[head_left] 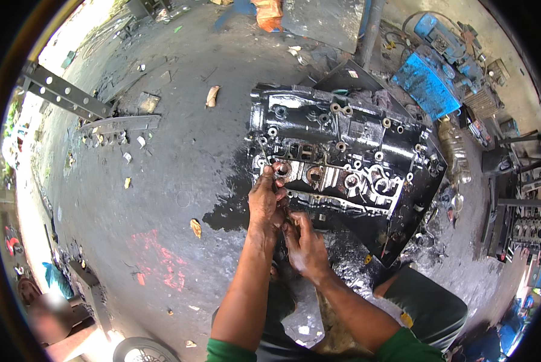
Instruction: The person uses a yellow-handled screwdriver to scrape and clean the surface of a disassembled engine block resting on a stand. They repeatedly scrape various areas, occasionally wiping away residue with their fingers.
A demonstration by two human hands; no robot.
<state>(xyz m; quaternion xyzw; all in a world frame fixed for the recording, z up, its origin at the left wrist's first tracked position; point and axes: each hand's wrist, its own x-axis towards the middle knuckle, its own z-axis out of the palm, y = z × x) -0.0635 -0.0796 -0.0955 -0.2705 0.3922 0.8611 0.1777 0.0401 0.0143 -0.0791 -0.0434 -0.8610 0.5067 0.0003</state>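
Note:
A large oily metal engine block (337, 142), black with bare machined faces and bolt holes, lies in front of me. My left hand (265, 196) is at its near left corner, fingers curled and tips close to the round openings. A thin dark sliver rises past the fingertips, but I cannot tell whether it is held. Just below and to the right, my right hand (307, 244) is closed, thumb and fingers pressed together against the left palm. Whatever lies between the two hands is hidden by the fingers.
Under the block is a black tray (412, 211) on the oil-stained floor (162, 199). A blue machine (427, 84) stands at the far right. A perforated metal beam (65, 90) juts in at the left. Dry leaves and scraps lie about; a wheel (144, 351) shows at lower left.

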